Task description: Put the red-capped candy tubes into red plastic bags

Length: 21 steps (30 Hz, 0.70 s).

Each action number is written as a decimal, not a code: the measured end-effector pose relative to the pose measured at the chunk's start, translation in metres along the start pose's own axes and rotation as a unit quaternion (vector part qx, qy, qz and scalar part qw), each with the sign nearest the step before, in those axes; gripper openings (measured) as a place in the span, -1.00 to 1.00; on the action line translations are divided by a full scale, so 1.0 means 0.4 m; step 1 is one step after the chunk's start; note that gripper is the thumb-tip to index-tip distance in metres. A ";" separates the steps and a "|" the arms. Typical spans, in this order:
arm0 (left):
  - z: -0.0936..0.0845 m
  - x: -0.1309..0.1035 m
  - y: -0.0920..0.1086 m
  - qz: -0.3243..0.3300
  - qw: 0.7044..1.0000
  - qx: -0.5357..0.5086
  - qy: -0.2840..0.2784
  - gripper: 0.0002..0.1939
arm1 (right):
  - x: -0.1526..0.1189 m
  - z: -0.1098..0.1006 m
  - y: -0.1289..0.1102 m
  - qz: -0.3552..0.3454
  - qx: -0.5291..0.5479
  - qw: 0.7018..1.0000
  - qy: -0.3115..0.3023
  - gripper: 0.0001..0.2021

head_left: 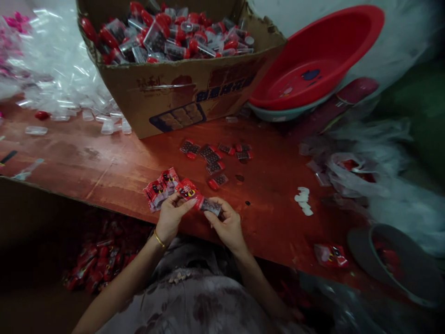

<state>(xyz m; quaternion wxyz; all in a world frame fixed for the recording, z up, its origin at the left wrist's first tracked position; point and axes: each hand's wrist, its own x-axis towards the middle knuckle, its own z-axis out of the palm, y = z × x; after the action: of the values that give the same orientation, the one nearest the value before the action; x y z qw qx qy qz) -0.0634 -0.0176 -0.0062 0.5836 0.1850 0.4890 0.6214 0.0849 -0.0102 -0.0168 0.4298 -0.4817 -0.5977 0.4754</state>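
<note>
Both hands meet above the front edge of the reddish table. My left hand point(171, 215) pinches a red printed wrapper point(189, 191) with a cartoon face on it. In my right hand point(225, 225) is a small clear tube point(211, 207) with dark bits inside, gripped between thumb and fingers. The tube's upper end meets the wrapper; how far it sits inside I cannot tell. Beside my left hand lies a stack of flat red wrappers point(160, 188). Several red-capped tubes point(210, 153) lie on the table beyond my hands.
A cardboard box point(187, 95) full of red-capped tubes stands at the back. Clear empty tubes point(66, 79) are heaped at left. A red basin point(313, 60) leans at back right. A grey bowl point(361, 246) and plastic bags point(392, 185) lie right. Filled red packets point(104, 262) pile below the table.
</note>
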 end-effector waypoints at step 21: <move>0.030 -0.005 -0.026 -0.025 0.999 -0.044 0.007 -0.69 | -0.005 0.086 -0.003 -0.007 -0.001 0.999 0.052 -0.79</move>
<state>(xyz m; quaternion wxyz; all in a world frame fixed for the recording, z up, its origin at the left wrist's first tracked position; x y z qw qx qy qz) -0.0476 -0.0165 -0.0087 0.6030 0.1425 0.4692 0.6292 0.0514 -0.0177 -0.0217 0.4634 -0.5017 -0.5785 0.4460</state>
